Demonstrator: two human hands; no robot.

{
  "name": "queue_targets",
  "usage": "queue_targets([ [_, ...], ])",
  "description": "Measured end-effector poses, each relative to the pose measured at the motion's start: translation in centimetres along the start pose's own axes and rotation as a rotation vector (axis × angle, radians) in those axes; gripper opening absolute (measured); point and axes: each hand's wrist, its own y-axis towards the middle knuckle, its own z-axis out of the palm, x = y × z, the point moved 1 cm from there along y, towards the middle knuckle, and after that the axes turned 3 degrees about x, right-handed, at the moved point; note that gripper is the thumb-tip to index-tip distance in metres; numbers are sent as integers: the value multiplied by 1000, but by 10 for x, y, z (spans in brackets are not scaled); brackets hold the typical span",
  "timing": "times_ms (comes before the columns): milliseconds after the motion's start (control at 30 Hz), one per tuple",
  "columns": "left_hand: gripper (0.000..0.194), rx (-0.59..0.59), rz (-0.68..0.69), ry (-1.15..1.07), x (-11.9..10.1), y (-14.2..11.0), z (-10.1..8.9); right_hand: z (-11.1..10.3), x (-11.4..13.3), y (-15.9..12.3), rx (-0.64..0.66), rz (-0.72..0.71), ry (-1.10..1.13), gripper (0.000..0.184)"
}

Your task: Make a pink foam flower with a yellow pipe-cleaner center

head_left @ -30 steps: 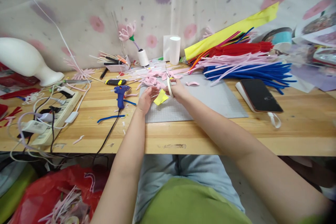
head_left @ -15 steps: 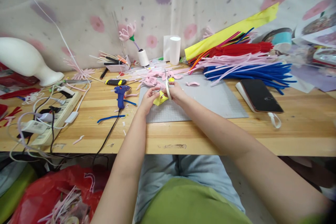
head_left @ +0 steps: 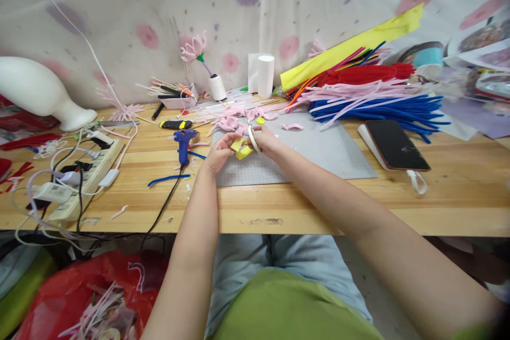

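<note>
Over the grey cutting mat, my right hand is closed around the handles of white-handled scissors, whose blades point up and away. My left hand pinches a piece of yellow paper or felt by its left side, just left of the scissors. Some of the yellow piece hangs beneath the right fingers. Beyond the hands lie pink fuzzy petals and a small yellow disc.
A blue glue gun stands left of the mat, near a utility knife. Bundled pipe cleaners and a phone lie right. A power strip with tangled cables is far left. A pink flower stands behind.
My left hand has shifted left and slightly down with the yellow piece, opening a wider gap between the hands. The scissors have tilted a little to the left.
</note>
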Motion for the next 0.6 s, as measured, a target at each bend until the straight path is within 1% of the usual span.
queue_targets([
  [67,36,-35,-25,58,0,0,-3,0,1,-2,-1,2,-25,48],
  [167,26,-114,-28,128,1,0,-6,-1,2,-4,51,-4,-81,44],
  [233,23,-155,-6,126,2,0,-8,-7,3,-4,65,-54,-176,46],
  [333,23,-198,17,115,3,0,-13,-25,3,-4,6,-221,-461,60],
  [400,21,-226,47,130,3,0,-15,-42,3,-7,-30,-310,-683,65],
  [500,20,-252,118,135,2,1,-14,-66,5,-19,-2,-356,-933,63],
  [600,24,-235,138,74,3,3,-9,-84,9,-29,14,-359,-1105,64],
])
